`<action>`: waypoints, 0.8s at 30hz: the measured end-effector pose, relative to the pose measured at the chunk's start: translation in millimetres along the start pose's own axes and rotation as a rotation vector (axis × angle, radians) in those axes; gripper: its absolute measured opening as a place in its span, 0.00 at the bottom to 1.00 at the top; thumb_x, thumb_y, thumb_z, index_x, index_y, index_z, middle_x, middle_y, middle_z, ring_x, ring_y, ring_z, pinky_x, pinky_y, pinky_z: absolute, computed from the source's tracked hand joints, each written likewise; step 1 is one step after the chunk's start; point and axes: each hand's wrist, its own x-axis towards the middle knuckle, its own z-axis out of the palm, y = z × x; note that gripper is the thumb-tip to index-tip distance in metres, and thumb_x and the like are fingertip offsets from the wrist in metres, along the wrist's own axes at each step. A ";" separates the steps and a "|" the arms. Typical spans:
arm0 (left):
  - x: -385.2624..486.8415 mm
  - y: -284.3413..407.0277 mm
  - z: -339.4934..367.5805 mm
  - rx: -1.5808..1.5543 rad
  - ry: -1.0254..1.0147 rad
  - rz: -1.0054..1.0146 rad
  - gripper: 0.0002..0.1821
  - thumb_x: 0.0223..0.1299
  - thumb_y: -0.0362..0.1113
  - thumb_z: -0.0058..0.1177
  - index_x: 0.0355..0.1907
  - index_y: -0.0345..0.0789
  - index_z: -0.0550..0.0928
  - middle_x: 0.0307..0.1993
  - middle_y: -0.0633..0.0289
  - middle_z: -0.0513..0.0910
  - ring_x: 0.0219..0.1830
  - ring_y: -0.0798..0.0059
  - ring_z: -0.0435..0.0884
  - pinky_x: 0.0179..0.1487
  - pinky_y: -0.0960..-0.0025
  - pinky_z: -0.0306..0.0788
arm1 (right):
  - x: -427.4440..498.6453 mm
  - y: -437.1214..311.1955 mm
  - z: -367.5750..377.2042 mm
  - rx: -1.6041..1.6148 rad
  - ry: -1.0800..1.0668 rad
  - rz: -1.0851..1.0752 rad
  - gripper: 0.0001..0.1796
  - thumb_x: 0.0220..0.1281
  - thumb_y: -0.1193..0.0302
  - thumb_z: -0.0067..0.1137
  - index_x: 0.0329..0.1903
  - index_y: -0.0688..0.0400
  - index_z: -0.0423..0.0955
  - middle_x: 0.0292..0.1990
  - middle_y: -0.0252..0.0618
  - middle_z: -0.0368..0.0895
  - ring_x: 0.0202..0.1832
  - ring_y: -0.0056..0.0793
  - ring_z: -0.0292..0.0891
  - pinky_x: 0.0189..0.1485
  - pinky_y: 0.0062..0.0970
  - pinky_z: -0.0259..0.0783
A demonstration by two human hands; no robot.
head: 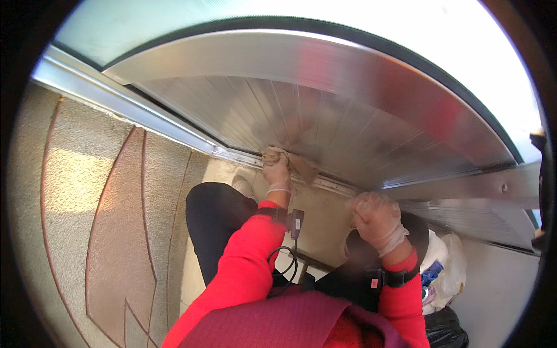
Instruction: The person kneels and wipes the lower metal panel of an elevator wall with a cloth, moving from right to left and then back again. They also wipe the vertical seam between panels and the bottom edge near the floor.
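My left hand, in a clear disposable glove, grips a beige cloth. It presses the cloth against the bottom of a ribbed metal panel, at the dirty white sill track. A loose end of the cloth spreads to the right of the fingers. Above my right knee, my right hand is curled into a fist, also gloved and slightly blurred. I see nothing held in it, though the inside of the fist is hidden. The sill lies just beyond this hand.
On the left, a metal frame post borders a textured wall with brown lines. To the right are another metal frame, a white plastic bag with a can beside it, and a black bag. A cable hangs at my left forearm.
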 end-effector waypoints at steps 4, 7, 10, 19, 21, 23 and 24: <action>6.1 -65.3 -7.8 0.049 -0.056 -0.090 0.18 0.50 0.33 0.71 0.44 0.34 0.82 0.41 0.62 0.85 0.41 0.72 0.84 0.45 0.69 0.77 | 5.4 0.1 4.9 -0.020 -0.040 -0.002 0.13 0.50 0.73 0.60 0.41 0.49 0.80 0.38 0.38 0.83 0.43 0.44 0.80 0.43 0.42 0.76; 11.9 -97.8 -4.0 0.120 -0.052 -0.142 0.12 0.55 0.30 0.65 0.43 0.37 0.82 0.40 0.63 0.85 0.40 0.71 0.83 0.42 0.67 0.76 | 10.8 -2.2 6.9 -0.092 -0.093 0.002 0.13 0.50 0.73 0.60 0.41 0.50 0.81 0.38 0.40 0.83 0.43 0.45 0.80 0.44 0.42 0.76; 21.7 -113.2 -3.7 0.725 -0.147 -0.087 0.11 0.59 0.33 0.61 0.44 0.37 0.83 0.44 0.59 0.85 0.44 0.66 0.84 0.44 0.64 0.77 | 13.2 -4.0 6.8 -0.093 -0.138 -0.010 0.12 0.51 0.72 0.60 0.41 0.50 0.81 0.38 0.40 0.83 0.43 0.44 0.80 0.43 0.41 0.76; 15.8 -80.1 1.5 1.139 -0.496 -0.258 0.16 0.64 0.45 0.55 0.51 0.42 0.83 0.53 0.54 0.84 0.56 0.61 0.82 0.51 0.60 0.79 | 16.0 -2.7 15.1 -0.098 -0.081 0.023 0.10 0.57 0.68 0.59 0.42 0.49 0.82 0.37 0.38 0.82 0.39 0.43 0.79 0.38 0.42 0.75; 3.9 -73.4 6.8 0.726 -0.374 -0.480 0.13 0.66 0.41 0.53 0.50 0.41 0.81 0.49 0.54 0.83 0.51 0.60 0.83 0.48 0.60 0.81 | 13.3 -2.5 12.8 -0.164 -0.105 0.010 0.09 0.57 0.67 0.58 0.41 0.49 0.81 0.37 0.38 0.81 0.39 0.43 0.79 0.37 0.43 0.74; -8.7 -68.2 10.1 -0.028 -0.125 -0.735 0.10 0.66 0.36 0.52 0.48 0.39 0.80 0.44 0.55 0.83 0.44 0.61 0.83 0.44 0.62 0.80 | 10.8 -1.7 10.6 -0.198 -0.100 0.009 0.08 0.58 0.67 0.57 0.41 0.49 0.80 0.36 0.38 0.81 0.38 0.43 0.79 0.37 0.43 0.74; -13.3 -64.5 10.5 -0.195 -0.079 -0.758 0.09 0.66 0.33 0.53 0.47 0.38 0.80 0.42 0.56 0.83 0.41 0.62 0.83 0.42 0.63 0.80 | 10.7 -0.8 11.2 -0.197 -0.084 0.007 0.08 0.58 0.66 0.57 0.40 0.49 0.80 0.36 0.38 0.81 0.38 0.43 0.79 0.37 0.43 0.74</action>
